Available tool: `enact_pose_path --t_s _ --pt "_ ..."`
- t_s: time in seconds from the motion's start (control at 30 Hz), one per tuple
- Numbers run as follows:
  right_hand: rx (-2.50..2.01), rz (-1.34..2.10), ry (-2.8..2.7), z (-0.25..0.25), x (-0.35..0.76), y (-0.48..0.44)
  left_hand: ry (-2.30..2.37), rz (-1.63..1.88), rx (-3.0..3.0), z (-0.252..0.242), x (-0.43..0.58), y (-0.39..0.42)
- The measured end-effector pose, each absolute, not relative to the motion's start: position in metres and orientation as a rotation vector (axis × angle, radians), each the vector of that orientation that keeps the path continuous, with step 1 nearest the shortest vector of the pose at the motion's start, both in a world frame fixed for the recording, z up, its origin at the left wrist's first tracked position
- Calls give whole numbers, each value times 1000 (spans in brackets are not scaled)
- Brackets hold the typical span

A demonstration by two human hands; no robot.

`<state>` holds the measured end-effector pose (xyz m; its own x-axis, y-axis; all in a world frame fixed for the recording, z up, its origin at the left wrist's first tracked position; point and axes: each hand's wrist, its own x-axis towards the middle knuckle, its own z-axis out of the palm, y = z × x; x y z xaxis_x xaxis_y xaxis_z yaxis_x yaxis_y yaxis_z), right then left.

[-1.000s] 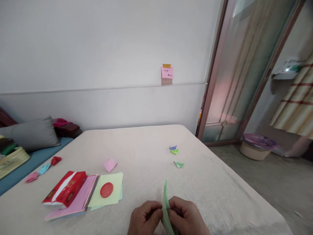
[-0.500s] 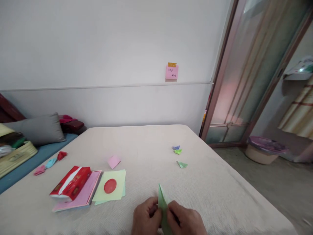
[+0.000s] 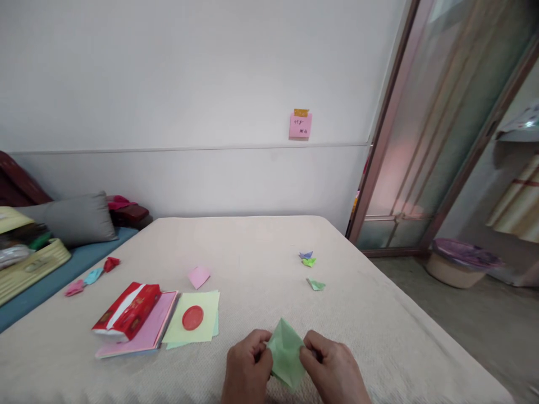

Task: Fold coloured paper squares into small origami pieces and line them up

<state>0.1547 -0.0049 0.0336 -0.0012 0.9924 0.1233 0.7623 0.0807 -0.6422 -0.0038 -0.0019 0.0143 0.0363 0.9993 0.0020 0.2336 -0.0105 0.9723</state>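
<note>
My left fingers (image 3: 264,363) are pinched closed on the left edge of the folded green paper (image 3: 287,353), held out before me over the surface (image 3: 252,241). It should be nearly weightless, crisp at its creases and easy to tear; opposite corners suit a light grip. My right fingers (image 3: 310,362) pinch its right corner.
</note>
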Motion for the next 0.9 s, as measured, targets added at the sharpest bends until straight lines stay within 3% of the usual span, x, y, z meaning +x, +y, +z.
enact_pose_path --t_s 0.3,0.53,0.77,0.9 --pt "-1318 903 -1756 43 151 -8 1220 1046 1316 28 -8 -3" --pt "-1474 1037 -1640 35 154 1 1125 1037 1298 40 -12 -5" --pt "-1340 1231 -1626 36 154 0 1094 1007 1295 36 -14 -6" --pt "-1300 1172 -1601 36 151 -5 1053 1014 1255 40 -13 -7"
